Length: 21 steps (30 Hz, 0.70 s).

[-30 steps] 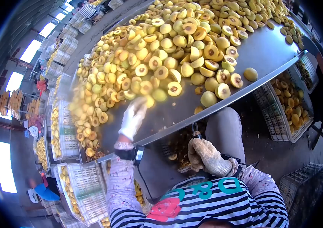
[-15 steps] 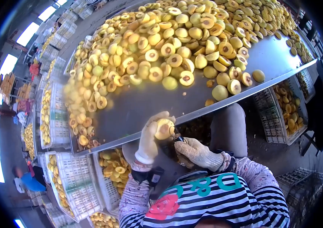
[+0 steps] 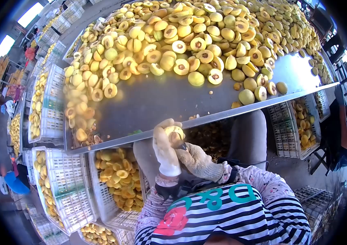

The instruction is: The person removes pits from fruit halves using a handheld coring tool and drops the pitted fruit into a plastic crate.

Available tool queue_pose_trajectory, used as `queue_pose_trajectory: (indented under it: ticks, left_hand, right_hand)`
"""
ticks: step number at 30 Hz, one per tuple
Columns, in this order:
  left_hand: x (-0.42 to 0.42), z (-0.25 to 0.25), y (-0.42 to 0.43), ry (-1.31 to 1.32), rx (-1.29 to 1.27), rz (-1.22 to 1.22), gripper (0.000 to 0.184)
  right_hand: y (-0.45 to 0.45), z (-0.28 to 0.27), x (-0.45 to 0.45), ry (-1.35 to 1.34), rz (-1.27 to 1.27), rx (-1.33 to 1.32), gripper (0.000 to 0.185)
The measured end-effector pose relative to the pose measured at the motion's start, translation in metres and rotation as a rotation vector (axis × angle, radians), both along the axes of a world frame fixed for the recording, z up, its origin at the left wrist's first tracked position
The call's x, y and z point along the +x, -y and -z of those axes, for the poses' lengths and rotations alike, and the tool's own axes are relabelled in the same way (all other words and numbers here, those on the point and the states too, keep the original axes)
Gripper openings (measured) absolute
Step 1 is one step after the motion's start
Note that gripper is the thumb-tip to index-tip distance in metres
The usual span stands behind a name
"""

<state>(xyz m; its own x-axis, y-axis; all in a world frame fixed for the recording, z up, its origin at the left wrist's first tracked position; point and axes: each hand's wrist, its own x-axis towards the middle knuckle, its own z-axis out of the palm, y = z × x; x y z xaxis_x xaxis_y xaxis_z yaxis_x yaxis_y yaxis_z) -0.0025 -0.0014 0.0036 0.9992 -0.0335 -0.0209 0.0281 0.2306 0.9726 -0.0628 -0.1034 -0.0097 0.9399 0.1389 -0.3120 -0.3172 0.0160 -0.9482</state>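
Observation:
My left hand (image 3: 164, 147), in a pale glove, is closed around a yellow peach half (image 3: 174, 132) near the table's front edge. In my gloved right hand (image 3: 200, 164) is a small pitting tool with a dark handle (image 3: 183, 146). The tool's tip is against the peach half; its exact shape is hidden between the hands. Both hands are close together above my lap. Beyond them, many halved yellow peaches (image 3: 181, 66), some with brown pits showing, are heaped on the metal table (image 3: 153, 102).
The table's raised metal rim (image 3: 214, 115) runs just beyond my hands. White plastic crates of peach halves stand at the left (image 3: 69, 183), beside my leg (image 3: 100, 179) and at the right (image 3: 281, 128). A person in blue (image 3: 15, 182) is at the far left.
The peach half has tilted in my left hand, and my right hand has moved left and closer, bringing the tool against it. The whole view has shifted slightly.

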Motion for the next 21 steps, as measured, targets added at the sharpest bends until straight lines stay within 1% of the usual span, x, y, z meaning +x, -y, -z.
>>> queue_pose_trajectory:
  ticks: [2,3,5,6,9,10,13,14,17,19,21]
  left_hand:
    - [0.001,0.002,-0.007,-0.042,-0.013,-0.011,0.044]
    - [0.002,0.002,-0.01,-0.005,-0.053,-0.02,0.038]
    - [-0.001,0.004,-0.015,0.064,-0.127,-0.035,0.027]
    - [-0.002,0.005,-0.015,0.05,-0.127,-0.066,0.026]
    - [0.003,0.014,-0.015,0.355,0.003,-0.095,0.027]
    - [0.0,0.01,-0.015,0.207,-0.129,-0.057,0.025]
    - [0.007,0.001,-0.026,0.011,-0.173,0.189,0.023]
    - [0.006,-0.008,-0.026,-0.099,-0.166,0.196,0.023]
    - [0.014,-0.011,-0.028,-0.092,-0.006,0.318,0.037]
    - [0.017,-0.012,-0.028,-0.154,0.008,0.335,0.04]
    - [0.018,-0.014,-0.026,-0.167,0.046,0.355,0.04]
  right_hand:
    - [-0.001,-0.004,0.007,-0.026,-0.077,-0.014,0.049]
    - [0.0,-0.005,0.01,-0.04,-0.115,-0.02,0.048]
    - [0.008,0.004,0.014,-0.202,-0.262,0.261,0.046]
    - [0.01,0.005,0.016,-0.282,-0.335,0.403,0.046]
    - [0.01,-0.006,0.017,-0.311,-0.323,0.461,0.044]
    - [0.011,0.002,0.019,-0.234,-0.329,0.419,0.046]
    - [0.013,-0.011,0.023,0.02,-0.221,-0.314,0.051]
    - [0.019,-0.027,0.026,-0.063,-0.259,-0.384,0.056]
    - [0.026,-0.007,0.023,-0.047,-0.31,-0.265,0.055]
    - [0.031,-0.02,0.023,-0.137,-0.32,-0.184,0.055]
    - [0.03,-0.021,0.021,-0.009,-0.277,-0.408,0.052]
